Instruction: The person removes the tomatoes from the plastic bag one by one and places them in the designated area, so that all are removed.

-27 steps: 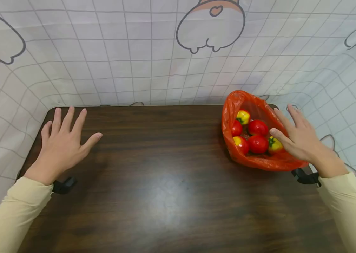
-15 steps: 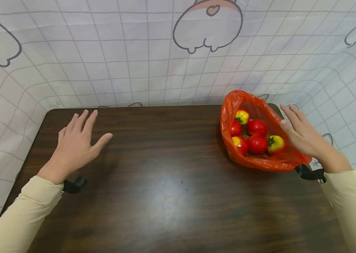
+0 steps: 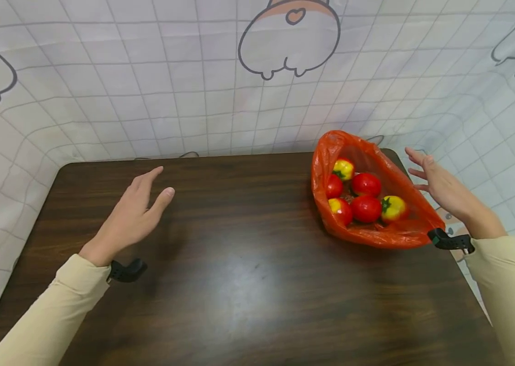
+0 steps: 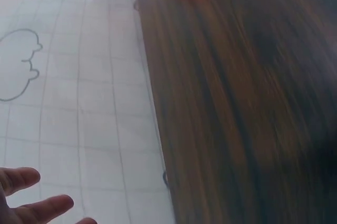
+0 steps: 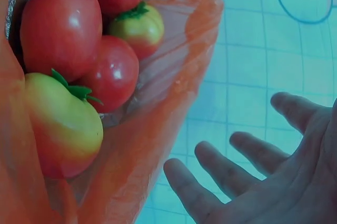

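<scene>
Two of the three views are of limited use: the left wrist view is smeared by blur, so only a strip of dark counter (image 4: 247, 103), a corner of orange plastic and the tips of a few fingers (image 4: 45, 208) can be made out, and the right wrist view is cut off close, so the bag's full outline is not seen. In the head view the lower parts of the fruits are hidden behind the bag's crumpled near wall.

A gridded white cloth (image 3: 193, 91) with cartoon outlines is hung behind and around the counter (image 3: 248, 284). Black wrist mounts are seen at both cream sleeves.

The orange bag (image 3: 404, 223) is set at the far right of the counter, its mouth open, with red tomatoes (image 3: 366, 208) and yellow-red ones (image 3: 392, 207) inside. The right hand (image 3: 440, 188) is held just right of the bag's rim — fingers spread and relaxed, nothing gripped, not clearly touching the plastic. The left hand (image 3: 136, 213) is raised over the left part of the counter, well apart from the bag — fingers straight, nothing held.
</scene>
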Available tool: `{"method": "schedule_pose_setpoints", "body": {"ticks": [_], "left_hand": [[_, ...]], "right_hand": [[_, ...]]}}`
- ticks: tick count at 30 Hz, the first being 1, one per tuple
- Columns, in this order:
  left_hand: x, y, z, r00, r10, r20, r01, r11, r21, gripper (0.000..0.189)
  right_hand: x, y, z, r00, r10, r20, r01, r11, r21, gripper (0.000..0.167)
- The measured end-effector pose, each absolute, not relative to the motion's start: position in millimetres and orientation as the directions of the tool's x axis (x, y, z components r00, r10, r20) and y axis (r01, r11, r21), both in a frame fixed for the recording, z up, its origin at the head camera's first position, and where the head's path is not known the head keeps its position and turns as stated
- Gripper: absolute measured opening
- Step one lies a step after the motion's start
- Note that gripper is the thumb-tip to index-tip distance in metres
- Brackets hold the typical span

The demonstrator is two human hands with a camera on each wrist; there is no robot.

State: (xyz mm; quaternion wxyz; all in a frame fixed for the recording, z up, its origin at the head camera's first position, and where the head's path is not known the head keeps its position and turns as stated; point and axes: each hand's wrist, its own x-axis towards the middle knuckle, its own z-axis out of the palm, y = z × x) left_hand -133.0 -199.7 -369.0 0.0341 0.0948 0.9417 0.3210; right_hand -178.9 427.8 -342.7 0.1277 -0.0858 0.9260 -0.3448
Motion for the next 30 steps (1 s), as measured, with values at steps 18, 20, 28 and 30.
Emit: {"method": "schedule_pose_setpoints", "body": {"ticks": [18,20,28,30], "left_hand": [[-149.4,-131.1,-390.8,-0.954,0.292,-0.068,0.078,0.46,0.885,0.059],[-151.3,-121.2,-393.8,-0.946,0.314,-0.076,0.062,0.406,0.912,0.059],[-153.6,-81.8,-404.8,-0.919,0.376,-0.121,-0.023,0.254,0.967,0.054],[-153.9,-71.4,-408.7,-0.912,0.393,-0.121,-0.027,0.236,0.971,0.053]], "right_hand": [[-203.1,432.4,-355.0,-0.925,-0.21,-0.316,0.051,0.755,-0.654,0.069],[-202.1,432.8,-355.9,-0.925,-0.202,-0.323,0.062,0.758,-0.65,0.071],[-196.3,434.3,-363.8,-0.913,-0.212,-0.348,0.078,0.747,-0.66,0.077],[-194.2,433.3,-364.9,-0.911,-0.224,-0.347,0.076,0.734,-0.675,0.076]]}}
